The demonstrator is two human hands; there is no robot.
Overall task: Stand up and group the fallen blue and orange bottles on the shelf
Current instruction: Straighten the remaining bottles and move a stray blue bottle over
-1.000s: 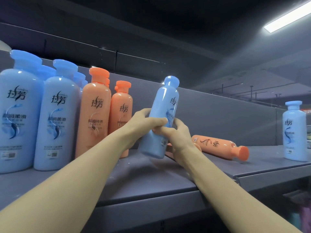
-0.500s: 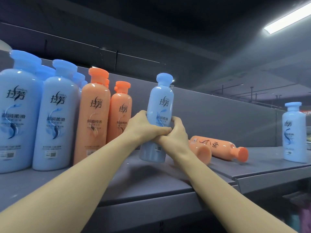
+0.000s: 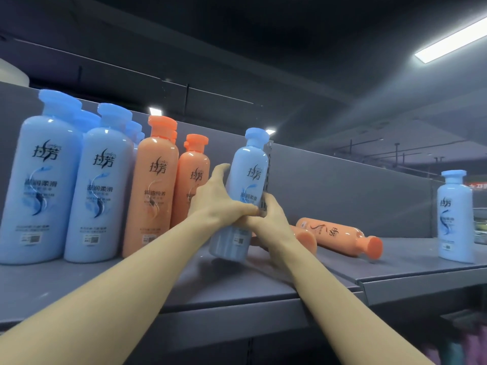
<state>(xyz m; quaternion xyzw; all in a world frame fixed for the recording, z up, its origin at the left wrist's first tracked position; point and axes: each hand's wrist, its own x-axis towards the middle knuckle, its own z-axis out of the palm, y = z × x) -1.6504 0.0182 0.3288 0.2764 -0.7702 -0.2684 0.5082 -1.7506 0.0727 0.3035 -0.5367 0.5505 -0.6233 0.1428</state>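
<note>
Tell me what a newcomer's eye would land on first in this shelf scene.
First, the small blue bottle at centre, nearly upright, clasped by the left hand and the right hand just above the shelf. Next, the row of tall blue and orange bottles standing at the left. Then the orange bottle lying on its side right of the hands, and a lone blue bottle upright at far right.

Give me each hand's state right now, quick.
Left hand: closed around the blue bottle.
Right hand: closed on the same blue bottle, from the other side.
</note>
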